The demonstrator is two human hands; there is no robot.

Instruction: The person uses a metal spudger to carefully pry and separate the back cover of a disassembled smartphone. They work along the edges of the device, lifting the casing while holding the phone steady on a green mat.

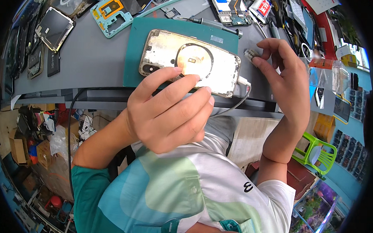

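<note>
A phone housing (156, 45) with a worn pale surface and a dark ring lies across the green mat (135, 34). A white plug (242, 80) on a cable meets its right end. My left hand (168, 111) is over its lower edge, fingers curled and their tips against or just above it; the thumb and whatever they hold are hidden. My right hand (288, 81) is right of the mat, thumb and fingers pinched around a small grey-and-white piece (250, 54) that is too small to name.
A teal phone frame (110, 29), a grey screwdriver (222, 27) and an opened phone (229, 11) lie behind the mat. A dark screen part (53, 29) is at the left. Tools and a clear plastic container (335, 78) crowd the right. A green chair (327, 156) stands below the desk.
</note>
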